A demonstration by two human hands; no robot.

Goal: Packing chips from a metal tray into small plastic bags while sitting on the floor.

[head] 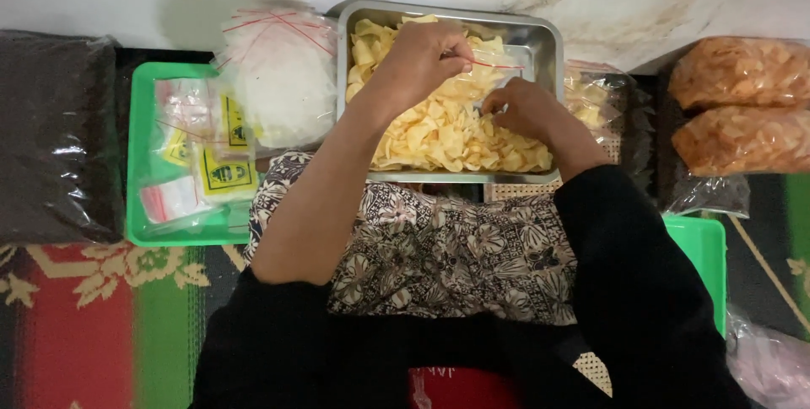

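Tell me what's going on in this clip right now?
A seated person works over a metal tray heaped with pale yellow chips. The left hand pinches the rim of a clear plastic bag with a red strip, holding it above the chips, while the right hand rests on the chips beside the bag. A green tray of yellow labels and small bags sits at left; filled bags of orange chips lie at right.

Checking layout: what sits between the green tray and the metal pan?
Head view: a heap of clear plastic bags lies between the green tray and the metal pan.
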